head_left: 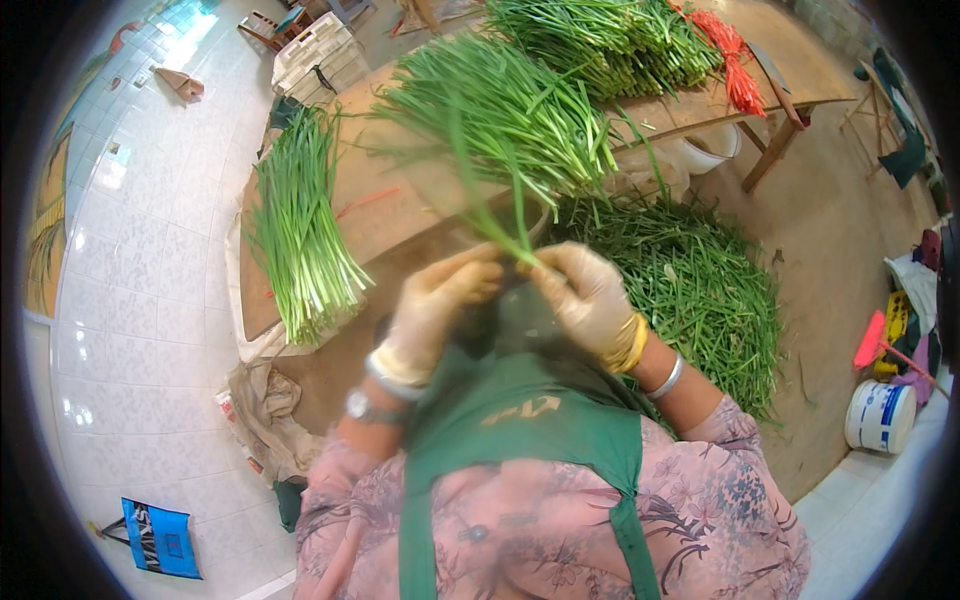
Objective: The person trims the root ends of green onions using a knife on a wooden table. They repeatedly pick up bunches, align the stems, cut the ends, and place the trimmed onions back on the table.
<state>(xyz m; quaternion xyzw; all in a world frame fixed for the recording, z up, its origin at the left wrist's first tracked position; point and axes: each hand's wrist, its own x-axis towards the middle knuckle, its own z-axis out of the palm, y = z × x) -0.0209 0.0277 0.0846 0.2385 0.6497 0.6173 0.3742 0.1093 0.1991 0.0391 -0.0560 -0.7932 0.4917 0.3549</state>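
Observation:
My right hand [575, 295], in a pale glove with a yellow band at the wrist, is closed on a few long green leafy stalks [515, 238], their blurred tops rising over the table. My left hand [440, 295], also gloved, is beside their lower end, its fingers curled and blurred; what they pinch is unclear. Beyond both hands a loose pile of similar greens [490, 120] lies on the wooden table [380, 210]. An aligned bundle of pale-stemmed greens [305, 230] lies on the table at left.
More greens [610, 40] and red ties [740, 75] lie at the table's back. A heap of trimmed leaves [680, 300] is on the floor at right, near a white bucket [880, 418] and pink-headed tool [868, 338]. A blue bag [160, 538] lies lower left.

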